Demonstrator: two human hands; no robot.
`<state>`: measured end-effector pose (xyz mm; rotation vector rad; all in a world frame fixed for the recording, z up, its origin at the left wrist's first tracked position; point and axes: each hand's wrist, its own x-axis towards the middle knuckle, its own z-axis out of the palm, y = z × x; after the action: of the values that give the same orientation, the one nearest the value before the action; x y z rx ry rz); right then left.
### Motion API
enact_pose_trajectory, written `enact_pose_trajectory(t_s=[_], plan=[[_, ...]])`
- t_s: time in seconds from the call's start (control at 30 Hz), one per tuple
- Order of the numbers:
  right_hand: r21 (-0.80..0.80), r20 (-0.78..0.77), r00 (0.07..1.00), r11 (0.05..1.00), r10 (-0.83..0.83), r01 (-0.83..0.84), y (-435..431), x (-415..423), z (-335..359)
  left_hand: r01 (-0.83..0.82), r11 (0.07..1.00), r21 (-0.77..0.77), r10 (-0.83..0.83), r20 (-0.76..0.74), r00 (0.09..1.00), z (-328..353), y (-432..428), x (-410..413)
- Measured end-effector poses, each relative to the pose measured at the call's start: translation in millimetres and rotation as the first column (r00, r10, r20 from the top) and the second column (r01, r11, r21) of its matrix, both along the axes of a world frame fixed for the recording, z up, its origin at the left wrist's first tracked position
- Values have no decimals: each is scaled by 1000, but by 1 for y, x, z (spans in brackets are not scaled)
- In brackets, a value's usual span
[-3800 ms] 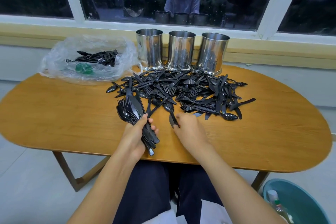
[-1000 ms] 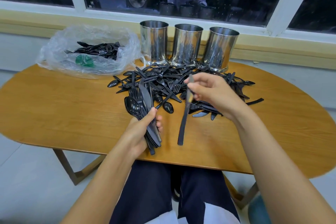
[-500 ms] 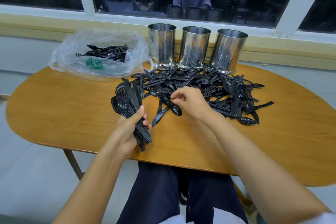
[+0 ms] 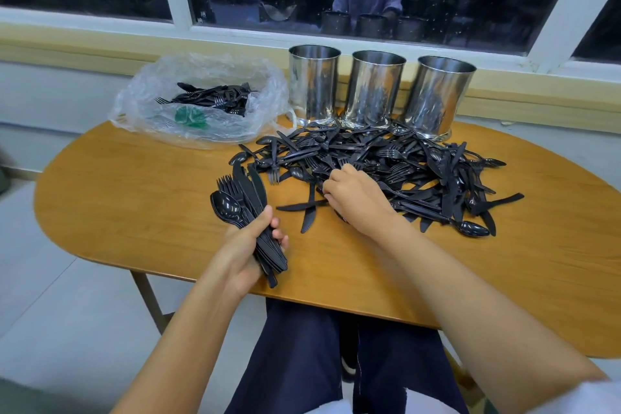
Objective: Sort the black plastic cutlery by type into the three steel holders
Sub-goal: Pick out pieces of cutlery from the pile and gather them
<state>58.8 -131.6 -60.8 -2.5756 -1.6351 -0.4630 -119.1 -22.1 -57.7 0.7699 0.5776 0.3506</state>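
The left hand [image 4: 247, 247] is closed around a bundle of cutlery [image 4: 243, 200] at the near left of the table [image 4: 134, 198]. Thumb and fingers wrap the handles, and spoon bowls, fork tines and knife blades fan out beyond the hand toward the far side.

The right hand [image 4: 356, 197] lies on the near-left edge of the pile of black cutlery [image 4: 413, 165], knuckles up and fingers curled down among the pieces. Whether it has hold of any piece I cannot tell. Just left of it, two knives [image 4: 304, 212] lie crossed on bare wood.

The pile spreads across the middle and right of the table and reaches the feet of three steel holders, which stand upright in a row at the far edge: the left holder [image 4: 314, 84], the middle holder [image 4: 374, 89] and the right holder [image 4: 437, 96].

At the far left lies a clear plastic bag [image 4: 158, 94], open, with more black cutlery [image 4: 215, 97] and something green inside it.
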Motion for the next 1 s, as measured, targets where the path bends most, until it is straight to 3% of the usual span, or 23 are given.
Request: enact_pose_trajectory(t_s=[0.1,0.2,0.37,0.57,0.67,0.77,0.83,0.9,0.97,1.0], plan=[[22,36,998,999,-47,46,-7,6,-5,8,1000,-16,-9,-8,1000,-1,-3,2],[-10,-53,997,998,-56,55,-13,6,-2,16,1000,-26,-16,-5,1000,-2,-6,4],[19,-138,986,996,91,-89,-7,-6,3,21,999,-24,-21,-2,1000,-3,-10,7],[-93,2,998,994,-60,60,14,-6,-8,9,1000,-19,-9,-5,1000,-3,-5,3],[2,-28,998,998,-56,56,15,-3,-7,-1,1000,-14,1,-8,1000,-4,-2,1],[303,-210,977,949,-25,89,11,-8,3,-10,1000,-20,9,-14,1000,-4,0,2],[489,-474,880,839,26,238,7,-17,16,-20,1000,-20,20,-24,1000,-4,-1,4],[509,-773,605,758,193,409,3,-26,30,-28,1000,-13,28,-21,999,-4,-3,7],[394,-916,270,791,297,468,-3,-35,39,-11,1000,10,11,-3,1000,-6,-6,11],[349,-937,193,820,292,453,-5,-38,40,16,999,32,-16,4,1000,-6,-9,12]])
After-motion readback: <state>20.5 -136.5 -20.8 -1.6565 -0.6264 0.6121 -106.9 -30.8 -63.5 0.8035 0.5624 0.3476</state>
